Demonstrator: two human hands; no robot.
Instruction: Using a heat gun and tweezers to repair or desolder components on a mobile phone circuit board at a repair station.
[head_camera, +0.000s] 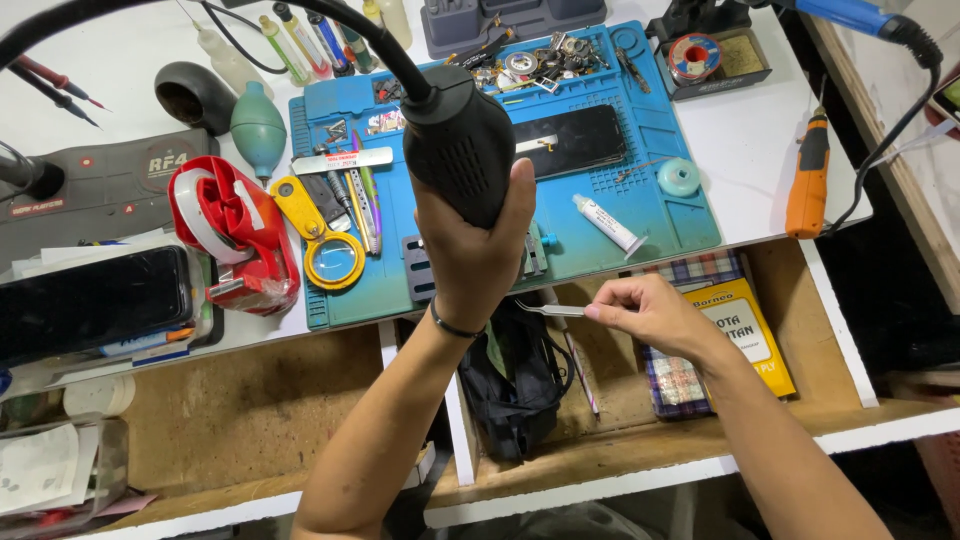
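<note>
My left hand (476, 252) grips the black handle of a hot-air tool (458, 140), held upright over the front edge of a blue work mat (655, 135); its black hose arcs away to the upper left. My right hand (648, 312) pinches silver tweezers (548, 309), their tips pointing left toward my left wrist, above an open wooden drawer. A black phone (575, 140) lies face-down on the mat just behind the tool. A small metal holder (535, 255) at the mat's front edge is mostly hidden by my left hand.
On the mat lie a white glue tube (610, 222), a teal round cap (679, 177), a yellow magnifier (330, 255), tools and small parts. A red-and-white tape dispenser (235, 235), teal air blower (258, 125), orange screwdriver (807, 175), a second phone (90, 300) and a black pouch (515, 375) surround it.
</note>
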